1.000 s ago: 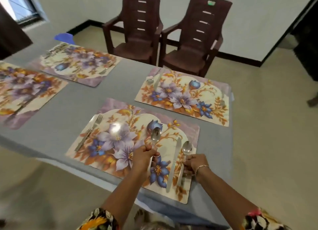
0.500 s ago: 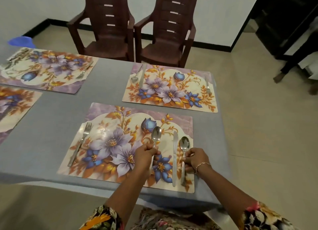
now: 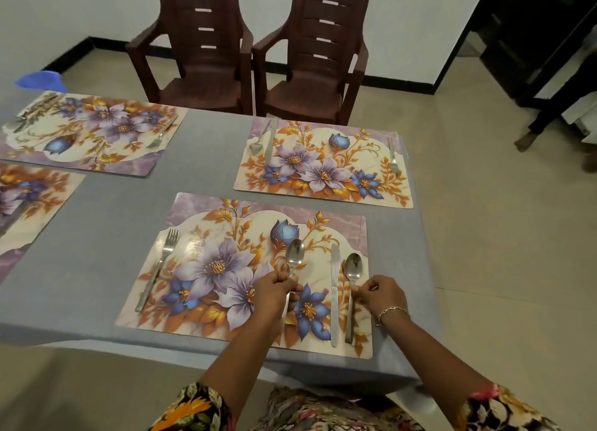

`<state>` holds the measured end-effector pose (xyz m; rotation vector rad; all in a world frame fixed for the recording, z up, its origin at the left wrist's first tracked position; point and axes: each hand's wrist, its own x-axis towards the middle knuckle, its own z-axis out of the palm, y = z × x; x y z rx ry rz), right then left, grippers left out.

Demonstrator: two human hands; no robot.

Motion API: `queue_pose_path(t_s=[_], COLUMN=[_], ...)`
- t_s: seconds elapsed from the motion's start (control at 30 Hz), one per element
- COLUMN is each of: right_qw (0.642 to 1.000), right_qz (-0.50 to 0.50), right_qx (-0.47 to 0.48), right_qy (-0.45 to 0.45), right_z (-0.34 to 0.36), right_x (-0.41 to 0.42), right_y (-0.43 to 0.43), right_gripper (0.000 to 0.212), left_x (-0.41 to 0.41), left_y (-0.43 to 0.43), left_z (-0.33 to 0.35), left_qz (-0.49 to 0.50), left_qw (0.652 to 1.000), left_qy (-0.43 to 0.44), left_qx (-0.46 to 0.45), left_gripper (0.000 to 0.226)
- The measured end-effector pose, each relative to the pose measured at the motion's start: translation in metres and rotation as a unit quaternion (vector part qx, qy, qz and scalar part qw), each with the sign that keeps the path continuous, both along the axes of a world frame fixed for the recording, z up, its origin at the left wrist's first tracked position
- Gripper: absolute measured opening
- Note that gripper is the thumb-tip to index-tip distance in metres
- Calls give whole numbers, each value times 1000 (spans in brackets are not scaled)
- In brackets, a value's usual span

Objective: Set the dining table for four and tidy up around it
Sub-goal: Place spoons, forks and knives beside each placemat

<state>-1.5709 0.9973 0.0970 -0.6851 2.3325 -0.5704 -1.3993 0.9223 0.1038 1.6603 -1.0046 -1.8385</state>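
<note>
A floral placemat point(image 3: 206, 224) lies on the grey table point(image 3: 106, 230) right in front of me. A fork point(image 3: 160, 266) rests along its left side. My left hand point(image 3: 274, 290) is shut on the handle of a spoon point(image 3: 294, 256) whose bowl points away from me, over the mat's middle. A knife point(image 3: 335, 288) lies to the right of it. Beside the knife lies a second spoon point(image 3: 352, 269), and my right hand point(image 3: 381, 293) pinches its handle near the mat's right edge.
Three more floral placemats: one far right point(image 3: 326, 185) with spoon, knife and fork, one far left point(image 3: 97, 133) with a fork, one at the left edge point(image 3: 29, 198). Two brown plastic chairs point(image 3: 200, 52) stand beyond the table. A person's bare foot point(image 3: 526, 141) is at right.
The view has shifted so the table sits more squarely in front. Both hands stay on their spoons; the right spoon now lies straighter beside the knife.
</note>
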Motion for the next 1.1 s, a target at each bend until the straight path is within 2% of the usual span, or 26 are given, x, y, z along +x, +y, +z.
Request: queue_pose_path(t_s=[0.1, 0.27, 0.4, 0.5, 0.63, 0.73, 0.93, 1.1], right_qw=[998, 999, 997, 997, 984, 969, 940, 925], right_qz=[-36, 34, 57, 28, -6, 18, 176, 256], right_qx=[-35, 2, 8, -48, -150, -212, -289, -278], right_qy=[23, 38, 47, 45, 96, 123, 32, -38], right_z=[0, -2, -7, -8, -9, -4, 16, 17], right_x=[-6, -13, -15, -14, -2, 18, 100, 197], right_y=[9, 9, 10, 14, 18, 10, -30, -67], right_gripper=[12, 29, 26, 16, 10, 7, 9, 16], left_x=[-1, 1, 6, 15, 41, 70, 132, 206], left_y=[4, 10, 14, 19, 29, 36, 38, 18], left_z=[0, -3, 4, 17, 29, 34, 33, 32], left_qz=[4, 11, 20, 54, 103, 145, 208, 222], left_qw=[1000, 1000, 999, 998, 995, 989, 977, 974], left_qy=[-2, -13, -26, -10, 3, 2, 28, 20], left_qx=[-2, 0, -10, -7, -15, -22, -23, -38], left_gripper=[13, 15, 13, 15, 16, 21, 21, 19])
